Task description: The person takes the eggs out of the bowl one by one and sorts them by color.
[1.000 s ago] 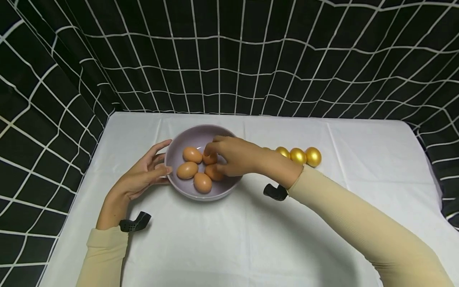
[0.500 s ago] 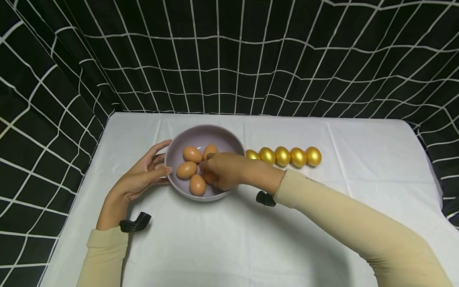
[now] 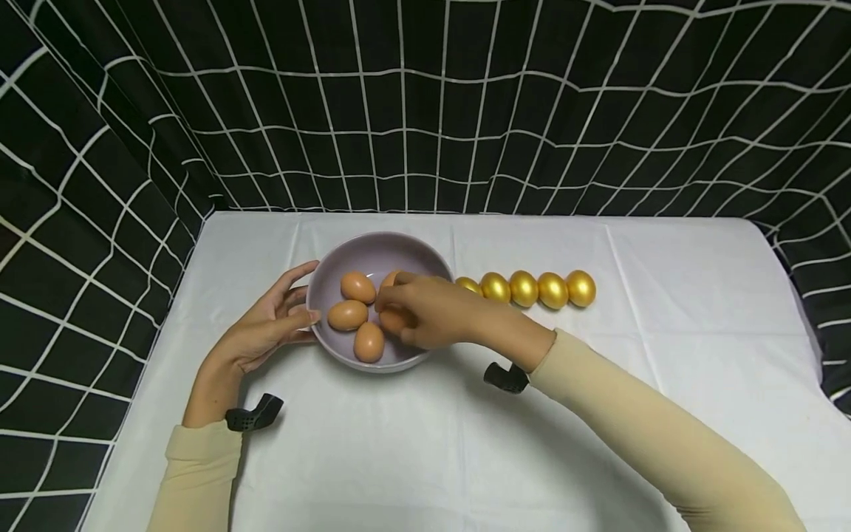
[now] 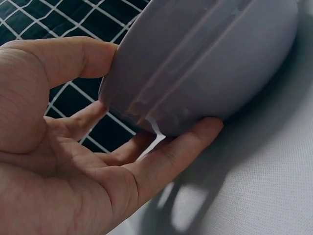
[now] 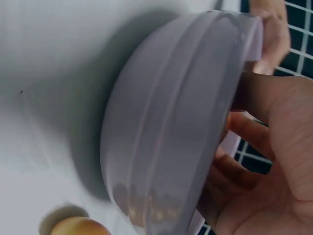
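A mauve bowl [image 3: 415, 255] stands on the white cloth with several brown eggs [image 3: 348, 315] inside. My left hand [image 3: 266, 325] holds its left side, thumb at the rim and fingers along the outer wall. From the right, my right hand [image 3: 442, 307] reaches over the rim into the bowl. Its thumb and fingers are curled round one brown egg [image 3: 394, 321], which they partly cover. Behind that hand, another brown egg [image 3: 391, 278] is partly hidden. In the right wrist view, the bowl wall [image 5: 156, 117] hides most of what the fingers hold.
Several gold eggs [image 3: 524, 289] lie in a row on the cloth right of the bowl; the leftmost is partly hidden. A black curtain with white grid lines [image 3: 412, 111] rises behind the table's back edge and at both sides. A black device [image 3: 255, 414] sits on each wrist.
My right hand has shifted from the upper brown egg down to the lower right one. The front brown egg has moved slightly left. My left hand stays at the bowl.
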The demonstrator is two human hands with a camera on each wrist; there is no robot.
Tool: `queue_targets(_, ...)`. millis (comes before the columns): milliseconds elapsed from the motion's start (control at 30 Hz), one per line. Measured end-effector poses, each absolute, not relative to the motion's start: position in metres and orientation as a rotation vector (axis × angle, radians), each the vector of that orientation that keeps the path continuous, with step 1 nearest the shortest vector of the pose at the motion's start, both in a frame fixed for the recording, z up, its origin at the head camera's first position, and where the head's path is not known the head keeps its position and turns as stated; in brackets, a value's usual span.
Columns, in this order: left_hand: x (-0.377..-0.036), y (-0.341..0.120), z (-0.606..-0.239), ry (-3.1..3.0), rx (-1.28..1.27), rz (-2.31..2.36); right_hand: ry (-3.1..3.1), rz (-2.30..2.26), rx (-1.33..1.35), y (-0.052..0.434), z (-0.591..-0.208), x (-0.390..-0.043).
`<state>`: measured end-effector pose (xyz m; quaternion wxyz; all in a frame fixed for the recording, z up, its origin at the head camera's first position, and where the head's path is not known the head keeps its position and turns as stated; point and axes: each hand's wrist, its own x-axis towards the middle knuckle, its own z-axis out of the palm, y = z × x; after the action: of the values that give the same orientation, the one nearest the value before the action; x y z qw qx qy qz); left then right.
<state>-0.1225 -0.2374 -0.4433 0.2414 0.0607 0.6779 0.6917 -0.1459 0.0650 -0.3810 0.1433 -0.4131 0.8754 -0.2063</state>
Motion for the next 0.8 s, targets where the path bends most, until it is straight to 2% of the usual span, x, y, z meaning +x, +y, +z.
queue_targets(133, -0.121, -0.236, -0.449, 1.844, 0.166, 1.895, 2.548, -0.809, -1.123, 0.076, -0.383, -0.139)
queue_targets(433, -0.12, -0.237, -0.448, 1.82, 0.168, 1.917, 2.495, -1.495, -0.755, 0.096, -0.382, -0.11)
queue_targets(633, -0.122, -0.237, -0.444, 1.825, 0.188, 1.911, 2.571, -1.677, -0.554, 0.121, -0.384, -0.096)
queue_targets(800, -0.124, -0.238, -0.443, 1.843, 0.177, 1.894, 2.644, -1.645, -0.455, 0.14, -0.39, -0.09)
